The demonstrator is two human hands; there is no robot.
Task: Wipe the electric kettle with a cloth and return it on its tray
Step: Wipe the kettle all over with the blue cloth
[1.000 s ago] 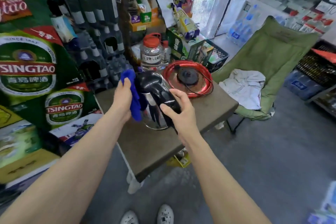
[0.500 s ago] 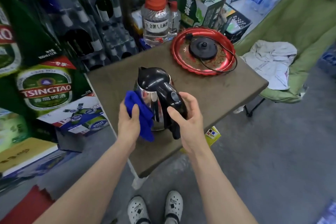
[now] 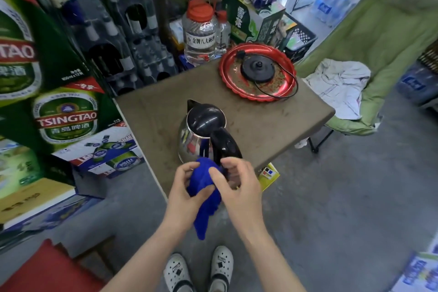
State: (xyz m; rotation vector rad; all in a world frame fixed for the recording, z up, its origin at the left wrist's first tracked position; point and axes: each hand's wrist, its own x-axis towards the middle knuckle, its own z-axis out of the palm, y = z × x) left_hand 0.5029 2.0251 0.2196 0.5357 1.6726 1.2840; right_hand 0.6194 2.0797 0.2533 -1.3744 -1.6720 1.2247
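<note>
Both forearms bare, no sleeves in view. No rings, watch or bracelets on hands. Below hands: pair of white perforated clogs [image 3: 198, 270], small dark square charm atop each.

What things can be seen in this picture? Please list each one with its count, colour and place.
kettle: one, silver with black lid and handle, on the table near its front edge
cloth: one, blue, held in both hands before the kettle
table: one, brown, centre
tray: one, red, far right corner of the table
kettle base: one, black, on the tray, with cord
jar: one, clear with red lid, behind the table
chair: one, green, right
beer boxes: several, green, left
shoes: two, white, bottom
left hand: one, gripping the cloth
right hand: one, gripping the cloth
</note>
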